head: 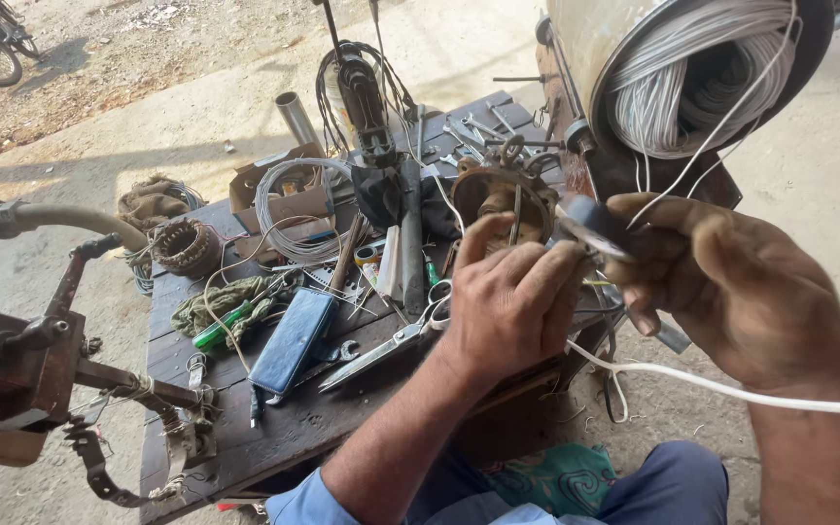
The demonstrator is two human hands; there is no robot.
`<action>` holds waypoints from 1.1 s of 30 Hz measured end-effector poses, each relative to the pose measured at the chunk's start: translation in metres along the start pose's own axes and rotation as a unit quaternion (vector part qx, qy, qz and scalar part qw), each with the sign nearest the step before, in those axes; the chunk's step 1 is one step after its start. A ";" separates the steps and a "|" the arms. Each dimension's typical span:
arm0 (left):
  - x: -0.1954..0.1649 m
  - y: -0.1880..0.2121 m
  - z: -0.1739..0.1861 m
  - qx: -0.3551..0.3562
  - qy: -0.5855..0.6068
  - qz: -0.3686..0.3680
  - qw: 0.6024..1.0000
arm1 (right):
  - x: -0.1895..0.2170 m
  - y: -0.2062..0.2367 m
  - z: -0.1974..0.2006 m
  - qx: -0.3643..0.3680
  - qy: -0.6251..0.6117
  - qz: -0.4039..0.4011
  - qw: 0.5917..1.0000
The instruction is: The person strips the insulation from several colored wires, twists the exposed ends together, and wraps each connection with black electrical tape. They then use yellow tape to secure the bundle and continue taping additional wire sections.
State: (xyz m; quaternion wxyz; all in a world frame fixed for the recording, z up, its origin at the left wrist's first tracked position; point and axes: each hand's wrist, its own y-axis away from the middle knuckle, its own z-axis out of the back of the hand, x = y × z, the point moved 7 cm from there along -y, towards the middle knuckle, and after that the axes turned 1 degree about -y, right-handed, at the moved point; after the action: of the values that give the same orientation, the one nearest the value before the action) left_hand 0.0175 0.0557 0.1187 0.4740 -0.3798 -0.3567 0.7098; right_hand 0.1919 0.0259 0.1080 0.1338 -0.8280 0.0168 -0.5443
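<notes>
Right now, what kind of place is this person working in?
Probably an open-air repair stall for electric motors. A cluttered dark wooden bench stands on bare ground, strewn with scissors, spanners and a wound motor core; a big spool of white wire hangs above the hands.

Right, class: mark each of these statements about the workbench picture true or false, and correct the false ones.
1. The scissors lie on the dark wooden table. True.
2. The right hand is empty. False: its fingers pinch a small blue-grey disc and a thin white wire runs up from it.
3. The white wire leads to a spool at upper right. True.
4. The blue flat case stands upright. False: it lies flat on the table.
5. The left hand rests on the scissors. False: it is raised at the round brown motor part, fingers curled.
</notes>
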 end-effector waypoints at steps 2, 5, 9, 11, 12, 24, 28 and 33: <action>-0.007 0.004 0.000 0.005 0.018 0.016 1.000 | 0.005 -0.004 -0.011 -0.029 0.120 0.046 0.991; -0.015 0.003 0.005 -0.003 0.043 0.013 0.999 | 0.011 -0.003 -0.014 -0.127 0.268 0.138 0.945; -0.016 -0.002 0.015 -0.011 0.060 0.018 0.998 | 0.002 0.000 -0.003 -0.163 0.257 0.132 0.943; -0.009 -0.003 0.019 -0.007 0.075 0.050 0.996 | 0.004 0.003 -0.010 -0.109 0.337 0.170 0.920; -0.004 -0.003 0.019 -0.006 0.082 0.067 0.994 | 0.007 0.005 -0.014 -0.080 0.375 0.189 0.904; 0.002 0.002 0.005 -0.003 0.055 0.053 0.997 | 0.047 0.010 -0.047 0.215 0.656 0.228 0.687; -0.005 0.004 0.007 -0.026 0.048 0.079 0.995 | 0.056 -0.013 -0.060 0.181 0.754 0.192 0.601; -0.037 0.019 0.032 -0.215 0.058 0.085 0.971 | 0.071 -0.021 -0.072 0.071 0.766 0.154 0.621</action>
State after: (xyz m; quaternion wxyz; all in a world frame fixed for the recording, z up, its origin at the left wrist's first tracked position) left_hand -0.0089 0.0109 0.1247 0.3386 -0.5424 -0.4395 0.6309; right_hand 0.1526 0.0190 0.2035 0.2127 -0.0850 0.2015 -0.9523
